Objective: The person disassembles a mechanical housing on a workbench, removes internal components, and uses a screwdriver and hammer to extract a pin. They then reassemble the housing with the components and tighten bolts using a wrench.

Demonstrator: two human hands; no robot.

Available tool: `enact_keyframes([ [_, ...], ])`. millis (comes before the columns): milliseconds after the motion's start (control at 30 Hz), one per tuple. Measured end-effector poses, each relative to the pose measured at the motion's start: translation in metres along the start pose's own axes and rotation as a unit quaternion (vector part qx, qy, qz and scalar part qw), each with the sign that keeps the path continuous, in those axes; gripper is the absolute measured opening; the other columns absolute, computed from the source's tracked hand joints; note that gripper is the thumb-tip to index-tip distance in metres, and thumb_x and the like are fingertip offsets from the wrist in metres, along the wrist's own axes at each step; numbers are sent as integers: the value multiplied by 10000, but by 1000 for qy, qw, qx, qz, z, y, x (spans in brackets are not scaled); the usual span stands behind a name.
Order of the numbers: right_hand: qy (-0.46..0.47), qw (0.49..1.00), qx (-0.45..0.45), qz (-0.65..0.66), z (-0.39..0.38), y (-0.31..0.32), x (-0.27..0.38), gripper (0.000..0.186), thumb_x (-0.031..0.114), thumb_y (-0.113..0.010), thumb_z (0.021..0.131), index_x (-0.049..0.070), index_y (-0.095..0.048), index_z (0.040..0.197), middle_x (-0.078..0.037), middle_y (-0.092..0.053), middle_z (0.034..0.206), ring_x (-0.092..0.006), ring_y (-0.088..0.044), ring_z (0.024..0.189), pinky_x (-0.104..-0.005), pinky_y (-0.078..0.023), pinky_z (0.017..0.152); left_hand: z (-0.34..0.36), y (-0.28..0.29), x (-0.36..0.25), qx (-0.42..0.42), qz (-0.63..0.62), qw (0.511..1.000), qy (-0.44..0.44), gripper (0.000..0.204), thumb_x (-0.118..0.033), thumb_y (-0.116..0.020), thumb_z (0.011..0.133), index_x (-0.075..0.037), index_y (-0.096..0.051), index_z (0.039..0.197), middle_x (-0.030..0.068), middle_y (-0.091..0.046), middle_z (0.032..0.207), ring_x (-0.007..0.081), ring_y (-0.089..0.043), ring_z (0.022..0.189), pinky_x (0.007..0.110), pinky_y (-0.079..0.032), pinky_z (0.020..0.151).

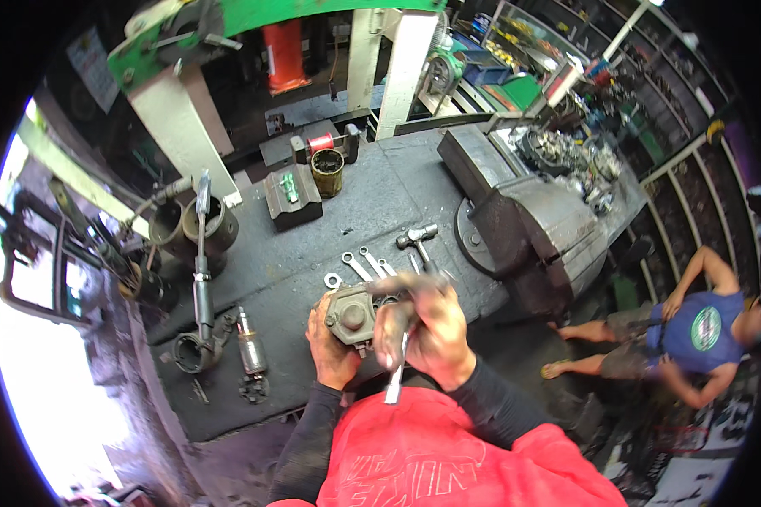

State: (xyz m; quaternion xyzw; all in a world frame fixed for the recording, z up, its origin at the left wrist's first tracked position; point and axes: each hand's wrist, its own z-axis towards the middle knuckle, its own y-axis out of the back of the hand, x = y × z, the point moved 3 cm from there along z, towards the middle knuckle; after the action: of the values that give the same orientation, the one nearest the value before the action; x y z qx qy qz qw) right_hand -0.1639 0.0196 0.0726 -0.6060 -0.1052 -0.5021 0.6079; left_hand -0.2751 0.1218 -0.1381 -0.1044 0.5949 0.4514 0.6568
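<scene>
Red shirt [431, 456]: nearest the lens, seen at the lower edge, dark sleeves running up from it.
Workbench [380, 194]: dark, greasy top; everything below is set on it or held just above its near edge.
Bench vise [537, 232]: large, grey, mounted at the right end of the bench.
Metal housing [351, 317]: grey cast part with a round boss in the middle, held at the near edge of the bench, between both hands.
Left hand [330, 342]: fingers curled under and around the housing's left side, gripping it.
Right hand [427, 325]: closed around a slim metal tool [397, 372], shaft pointing down; fingers also touching the housing's right side.
Hammer [420, 241]: lying just beyond the hands.
Wrenches [359, 266]: several, fanned out beside the hammer.
Other person [684, 334]: blue shirt, seated on the floor, well apart to the right.
</scene>
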Motion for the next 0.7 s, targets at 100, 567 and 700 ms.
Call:
enact_keyframes([
  [100,-232,937,92,-246,23,2,10,307,232,-568,1076,-12,-684,1222,-51,-655,746,-109,-664,718,-349,-546,667,-4,4,11,64,30,997,-29,772,-280,-865,738,-78,-568,1421,178,-626,1400,411,-568,1319,515,-413,1135],
  [567,196,674,225,-676,42,10,119,132,165,-665,972,36,-687,954,-124,-707,795,-271,-718,730,-412,-546,657,7,96,-176,18,197,974,-111,507,-228,-865,790,-128,-748,1273,112,-615,1441,390,-436,1426,536,-299,1211],
  [700,-57,818,-106,-562,1,164,100,265,220,-702,986,-25,-718,1085,-119,-712,830,-177,-641,712,-381,-516,654,25,68,-204,61,218,957,-184,277,-134,-886,784,-141,-820,1053,53,-686,1314,371,-476,1351,501,-379,1136],
])
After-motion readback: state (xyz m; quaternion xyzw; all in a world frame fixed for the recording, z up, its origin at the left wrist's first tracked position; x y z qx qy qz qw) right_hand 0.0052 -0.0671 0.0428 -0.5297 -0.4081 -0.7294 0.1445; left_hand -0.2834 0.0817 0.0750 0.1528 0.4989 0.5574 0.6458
